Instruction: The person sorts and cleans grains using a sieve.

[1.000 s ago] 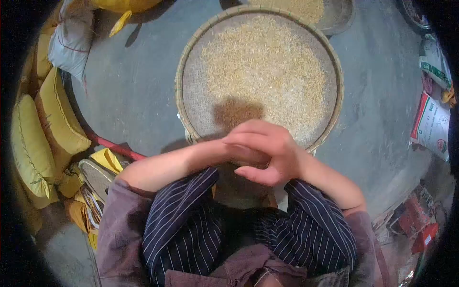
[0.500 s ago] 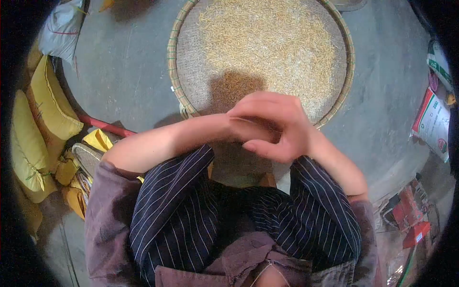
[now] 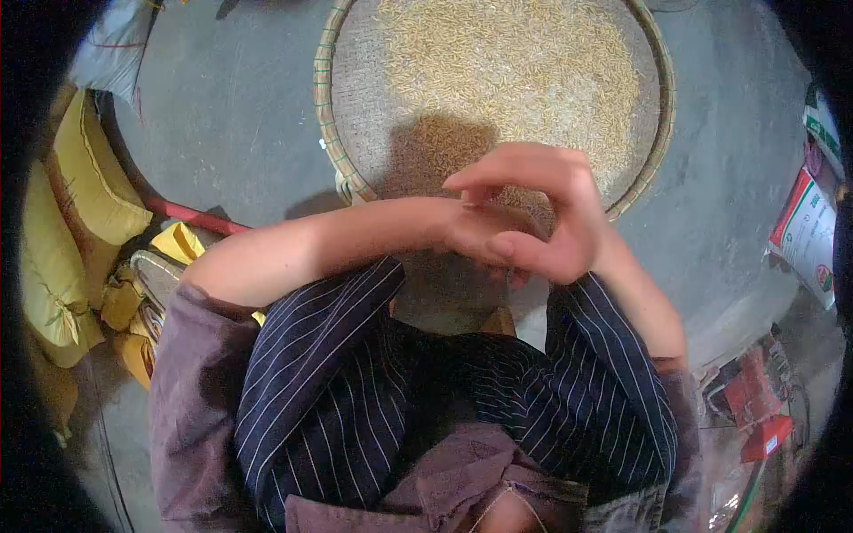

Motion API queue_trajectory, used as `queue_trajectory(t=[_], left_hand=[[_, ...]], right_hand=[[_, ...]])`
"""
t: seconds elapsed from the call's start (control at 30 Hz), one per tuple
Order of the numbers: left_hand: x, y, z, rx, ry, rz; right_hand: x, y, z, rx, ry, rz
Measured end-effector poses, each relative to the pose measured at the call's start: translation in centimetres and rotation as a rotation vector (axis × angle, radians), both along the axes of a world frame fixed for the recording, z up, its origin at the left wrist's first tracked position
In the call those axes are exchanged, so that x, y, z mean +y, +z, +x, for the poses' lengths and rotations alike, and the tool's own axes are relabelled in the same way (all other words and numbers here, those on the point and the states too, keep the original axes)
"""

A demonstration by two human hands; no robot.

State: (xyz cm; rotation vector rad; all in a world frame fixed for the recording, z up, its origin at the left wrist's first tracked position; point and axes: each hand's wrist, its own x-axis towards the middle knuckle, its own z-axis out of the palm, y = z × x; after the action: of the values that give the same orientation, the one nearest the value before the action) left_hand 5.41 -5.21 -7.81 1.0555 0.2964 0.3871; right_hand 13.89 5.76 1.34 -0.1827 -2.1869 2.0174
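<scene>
My right hand point(image 3: 569, 209) arches over my left hand in the head view, thumb and fingers curved and spread apart with nothing between them. My left hand point(image 3: 484, 233) lies below it, its fingers mostly hidden behind the right thumb and palm. Both hands are above my knees, near the close rim of a round woven bamboo tray point(image 3: 362, 115). Pale yellow elongated larvae or grains point(image 3: 515, 62) cover much of the tray. A dark shadow falls on their near part.
Yellow sacks point(image 3: 102, 169) stand on the left beside a red bar point(image 3: 200, 216) and a smaller woven tray point(image 3: 160, 277). At the right are a white printed bag point(image 3: 809, 231) and a red box point(image 3: 766, 438). Grey floor point(image 3: 231, 107) surrounds the big tray.
My right hand has lifted off the left and shifted slightly right, its fingers and thumb now wider apart. More of my left hand shows. The whole view has shifted a little.
</scene>
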Motion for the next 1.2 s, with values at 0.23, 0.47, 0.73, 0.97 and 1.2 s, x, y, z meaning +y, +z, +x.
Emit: queue_trajectory(t=[0.23, 0.47, 0.73, 0.97, 1.2], left_hand=[[-0.4, 2.1, -0.1, 0.22, 0.039, -0.385], [-2.3, 0.9, -0.2, 0.029, 0.133, -0.512], [-0.7, 4.3, -1.8, 0.026, 0.13, -0.555], [0.2, 4.9, -4.8, 0.505, 0.234, -0.234], [0.3, 5.5, -11.6, 1.273, 1.075, 0.207]], right_hand=[[-0.2, -0.9, 0.1, 0.044, 0.0, -0.008], [-1.1, -1.5, 0.5, -0.053, 0.024, -0.138], [-0.7, -1.4, 0.6, -0.2, -0.02, -0.388], [0.1, -2.3, 1.0, -0.169, -0.127, 0.212], [2.0, -3.2, 2.6, -0.228, -0.354, 0.388]])
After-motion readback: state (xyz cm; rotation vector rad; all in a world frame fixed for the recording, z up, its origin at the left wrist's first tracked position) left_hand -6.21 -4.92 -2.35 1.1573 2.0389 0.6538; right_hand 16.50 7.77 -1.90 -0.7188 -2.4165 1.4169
